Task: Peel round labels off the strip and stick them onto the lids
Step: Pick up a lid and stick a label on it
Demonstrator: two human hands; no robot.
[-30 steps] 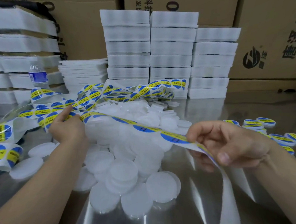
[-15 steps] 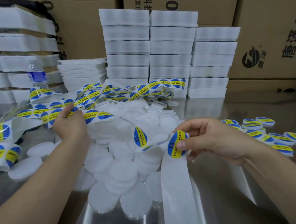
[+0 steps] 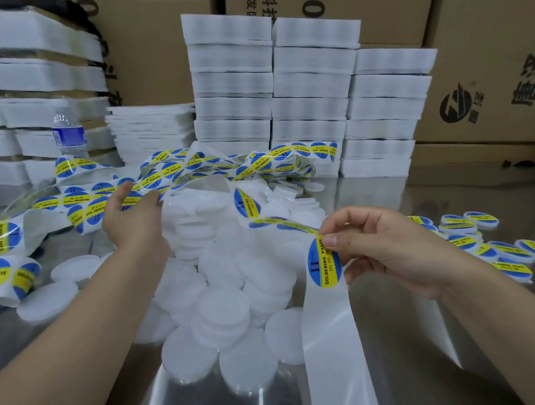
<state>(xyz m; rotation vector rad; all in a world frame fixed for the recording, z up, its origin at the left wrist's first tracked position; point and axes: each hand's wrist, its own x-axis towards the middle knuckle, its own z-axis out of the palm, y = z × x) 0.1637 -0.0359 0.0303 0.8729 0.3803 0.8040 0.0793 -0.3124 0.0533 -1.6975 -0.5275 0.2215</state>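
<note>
A long backing strip [image 3: 195, 166] carrying round blue-and-yellow labels lies tangled across the back of the table. My left hand [image 3: 132, 221] holds the strip, thumb over a label, above a heap of plain white round lids [image 3: 221, 286]. My right hand [image 3: 384, 245] pinches the top edge of one label [image 3: 323, 263] between thumb and forefinger. That label still lies against the strip, whose bare white tail [image 3: 334, 339] hangs down toward me. Several lids bearing labels [image 3: 488, 245] lie at the right.
Stacks of white foam trays [image 3: 309, 87] stand behind the heap, more at the left, with cardboard boxes [image 3: 485, 48] behind them. A water bottle [image 3: 67, 133] stands back left. Loose white lids [image 3: 46, 302] sit on the shiny metal table [image 3: 457, 363].
The taut strip went slack as my right hand came up and took a label's edge. My left hand shifted slightly right along the strip.
</note>
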